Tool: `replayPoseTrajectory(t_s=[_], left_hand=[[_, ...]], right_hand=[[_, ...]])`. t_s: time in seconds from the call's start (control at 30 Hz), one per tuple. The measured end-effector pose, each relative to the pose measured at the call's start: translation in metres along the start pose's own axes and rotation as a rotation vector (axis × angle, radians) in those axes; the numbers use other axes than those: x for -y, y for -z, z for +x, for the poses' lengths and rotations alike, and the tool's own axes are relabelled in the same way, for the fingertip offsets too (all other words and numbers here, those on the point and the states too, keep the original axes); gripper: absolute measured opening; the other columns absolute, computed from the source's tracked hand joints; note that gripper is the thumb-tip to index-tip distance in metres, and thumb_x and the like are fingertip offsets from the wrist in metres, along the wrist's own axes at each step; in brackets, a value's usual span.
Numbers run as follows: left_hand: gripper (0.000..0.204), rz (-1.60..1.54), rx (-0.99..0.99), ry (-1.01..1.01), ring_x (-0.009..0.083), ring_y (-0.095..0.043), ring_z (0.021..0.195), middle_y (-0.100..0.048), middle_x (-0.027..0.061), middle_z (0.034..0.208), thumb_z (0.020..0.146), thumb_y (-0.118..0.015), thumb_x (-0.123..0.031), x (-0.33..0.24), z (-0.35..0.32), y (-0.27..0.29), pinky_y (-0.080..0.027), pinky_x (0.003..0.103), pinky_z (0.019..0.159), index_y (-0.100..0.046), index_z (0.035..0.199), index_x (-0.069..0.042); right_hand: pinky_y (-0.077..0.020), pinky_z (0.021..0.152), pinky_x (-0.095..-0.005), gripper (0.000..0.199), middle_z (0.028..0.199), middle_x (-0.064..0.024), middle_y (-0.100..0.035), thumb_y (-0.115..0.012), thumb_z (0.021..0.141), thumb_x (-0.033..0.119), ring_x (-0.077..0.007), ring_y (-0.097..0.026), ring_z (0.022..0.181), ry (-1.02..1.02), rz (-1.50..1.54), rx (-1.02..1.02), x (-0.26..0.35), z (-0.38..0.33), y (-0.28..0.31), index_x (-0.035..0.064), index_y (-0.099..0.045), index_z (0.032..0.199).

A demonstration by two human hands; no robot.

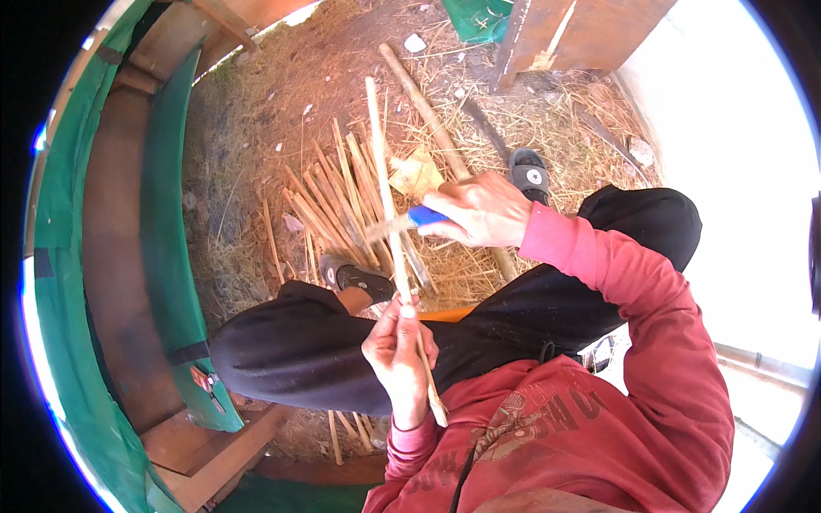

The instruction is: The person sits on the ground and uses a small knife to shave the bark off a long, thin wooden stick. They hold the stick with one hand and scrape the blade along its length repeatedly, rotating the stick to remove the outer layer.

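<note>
A long pale wooden stick (pixel 380 158) slants up in front of me, its lower end close to my red sweatshirt. My left hand (pixel 400 344) is closed around it below the middle, thumb lying along the wood. In my right hand (pixel 487 210) is a knife (pixel 425 215) with a blue handle, gripped in closed fingers. Its blade points left and crosses the stick above my left hand; whether it cuts into the wood I cannot tell. Beyond my hands, a fan of split wooden sticks (pixel 329 205) lies on the ground between my feet.
A round pole (pixel 428 115) lies across the straw-strewn ground (pixel 256 111). Green-covered boards (pixel 167 205) stand along the left. A brown wooden panel (pixel 581 38) and green netting (pixel 479 19) are at the far side. My sandalled feet flank the sticks, knees spread wide.
</note>
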State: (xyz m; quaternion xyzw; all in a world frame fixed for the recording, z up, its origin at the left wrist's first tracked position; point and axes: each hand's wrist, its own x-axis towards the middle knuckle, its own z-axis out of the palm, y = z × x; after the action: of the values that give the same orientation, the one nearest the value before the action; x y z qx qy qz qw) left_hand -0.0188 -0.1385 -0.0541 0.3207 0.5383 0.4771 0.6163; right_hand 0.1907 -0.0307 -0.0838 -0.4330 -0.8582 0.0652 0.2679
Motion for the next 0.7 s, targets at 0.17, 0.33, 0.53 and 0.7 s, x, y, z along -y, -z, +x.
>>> replayPoseTrajectory(t_s=[0.17,0.33,0.53,0.7], left_hand=[[0.026,0.036,0.15,-0.046,0.0036,-0.037,0.038,-0.046,-0.0003,0.048,0.096,-0.06,-0.011,0.01,-0.015,0.001,-0.026,0.02,0.036,-0.065,0.117,0.003],[0.026,-0.072,0.233,-0.116,0.0048,-0.039,0.038,-0.048,0.0005,0.049,0.096,-0.058,-0.007,0.023,-0.025,-0.004,-0.028,0.021,0.038,-0.063,0.118,0.006],[0.021,-0.005,0.262,-0.068,0.0036,-0.04,0.041,-0.048,-0.0025,0.052,0.094,-0.059,-0.005,0.019,-0.042,-0.011,-0.03,0.02,0.039,-0.065,0.11,0.009],[0.023,-0.048,0.057,-0.202,0.0047,-0.038,0.038,-0.049,0.0002,0.05,0.093,-0.062,-0.01,0.017,-0.038,0.004,-0.026,0.02,0.037,-0.066,0.108,0.007]], right_hand=[[-0.0435,0.042,-0.0408,0.03,0.069,-0.0094,-0.058,-0.06,0.092,0.038,-0.0285,-0.058,0.05,-0.238,-0.188,-0.059,-0.025,0.007,0.006,0.0083,-0.053,0.096],[-0.044,0.042,-0.0418,0.026,0.071,-0.0111,-0.06,-0.061,0.091,0.031,-0.0319,-0.058,0.051,-0.234,-0.23,-0.286,-0.048,0.006,0.013,0.0085,-0.052,0.099],[-0.0486,0.046,-0.0403,0.024,0.069,-0.0147,-0.061,-0.059,0.091,0.031,-0.0302,-0.062,0.055,-0.682,-0.375,-0.38,-0.146,0.01,0.02,0.0085,-0.056,0.098],[-0.0512,0.057,-0.0467,0.036,0.067,-0.0202,-0.063,-0.048,0.099,0.038,-0.0356,-0.064,0.061,-0.898,-0.363,-0.545,-0.177,0.009,0.076,0.0041,-0.059,0.1]])
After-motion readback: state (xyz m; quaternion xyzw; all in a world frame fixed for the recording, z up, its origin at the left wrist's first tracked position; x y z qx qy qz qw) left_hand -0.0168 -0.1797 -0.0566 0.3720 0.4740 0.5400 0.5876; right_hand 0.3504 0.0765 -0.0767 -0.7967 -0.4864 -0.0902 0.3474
